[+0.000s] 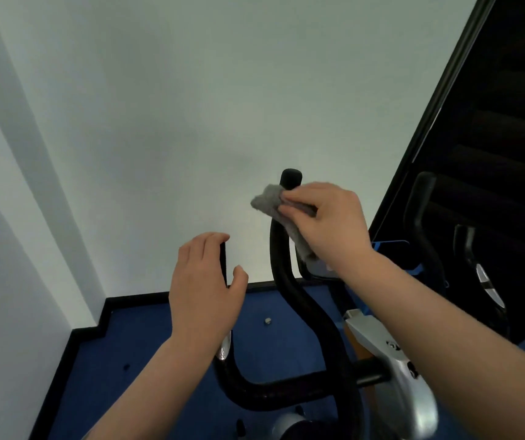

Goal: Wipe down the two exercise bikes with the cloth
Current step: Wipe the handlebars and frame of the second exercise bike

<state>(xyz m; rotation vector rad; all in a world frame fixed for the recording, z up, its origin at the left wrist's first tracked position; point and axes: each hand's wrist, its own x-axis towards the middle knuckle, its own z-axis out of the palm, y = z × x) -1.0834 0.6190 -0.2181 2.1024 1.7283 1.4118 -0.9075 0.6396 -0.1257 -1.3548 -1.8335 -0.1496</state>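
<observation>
Right hand (327, 223) grip pinches soft grey cloth (269, 200) against black padded handlebar (286, 274); limp, bunch firmly. Left hand (204, 290) spread.

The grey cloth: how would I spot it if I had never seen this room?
Find the near bike's black handlebar rising before the pale wall. Near its upright tip, the right hand presses the cloth against it. It is the only soft, fuzzy grey thing there.
</observation>
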